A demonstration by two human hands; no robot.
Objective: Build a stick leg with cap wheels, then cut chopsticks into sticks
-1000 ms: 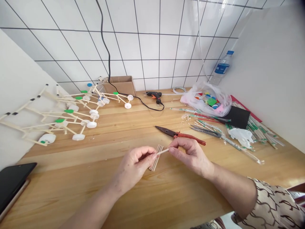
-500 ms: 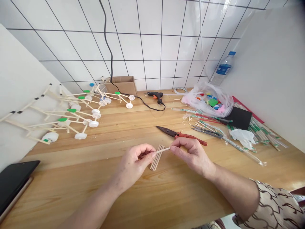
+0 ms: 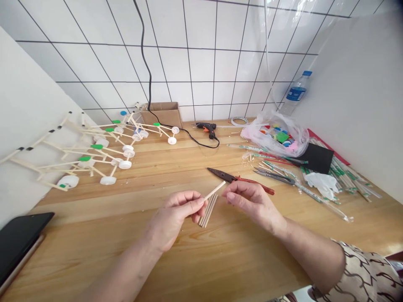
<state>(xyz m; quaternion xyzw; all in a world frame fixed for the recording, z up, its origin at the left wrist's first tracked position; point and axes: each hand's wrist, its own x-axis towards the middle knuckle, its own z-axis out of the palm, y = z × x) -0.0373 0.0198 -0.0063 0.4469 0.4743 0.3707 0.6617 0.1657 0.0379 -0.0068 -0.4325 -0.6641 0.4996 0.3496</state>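
Note:
My left hand pinches a short wooden stick between thumb and forefinger, its free end pointing up and to the right. Several similar sticks lie side by side on the table just below, partly hidden by my left fingers. My right hand hovers to the right of the held stick, fingers loosely curled and a little apart, holding nothing. Behind it lie red-handled long-nose pliers, with the handles partly covered by that hand. Grey thread snips rest farther right.
Stick-built models with white wheels stand at left, near a phone. Along the back are a cardboard box, a corded glue gun and a tape roll. A plastic bag of caps, wrapped sticks and a bottle occupy the right.
My right fingers have let go of the stick's far end and moved slightly away. The stick, still in my left hand, has tilted upward. The view has shifted slightly.

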